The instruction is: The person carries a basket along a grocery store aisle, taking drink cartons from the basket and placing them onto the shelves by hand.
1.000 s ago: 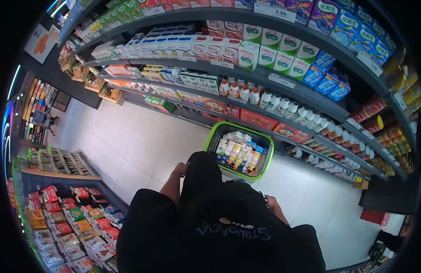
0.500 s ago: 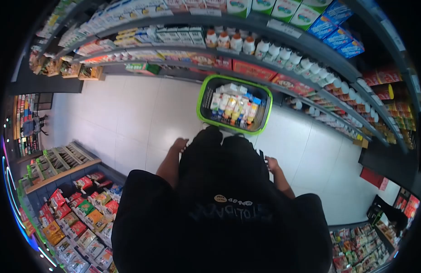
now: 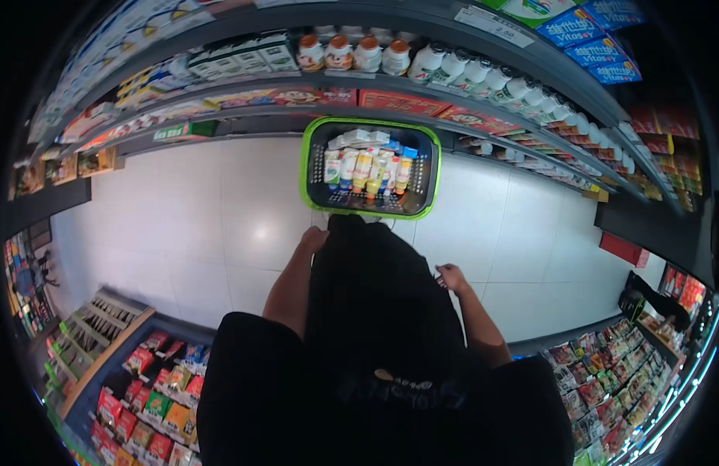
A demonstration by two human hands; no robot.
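Note:
A green-rimmed black basket stands on the floor in front of my legs. Small bottles and cartons are grouped inside it, with pale packs along their far side. My left hand is beside the black clothing over my legs, below the basket's near left corner. Its fingers look curled against the cloth, and what they hold, if anything, is hidden. Lower right of the basket, my right hand is closed at the clothing's other edge, its fingertips bent together. Whether cloth is between them is too small to tell. Neither hand touches the basket.
Long shelves curve across beyond the basket, carrying white bottles, cartons and red boxes. Bins of snack packets stand at lower left, and more packets at lower right. Pale floor tiles extend on both sides.
The view has shifted closer to the shelves and turned. The basket appears higher and farther left. Both hands remain beside my legs, and the basket's contents look the same.

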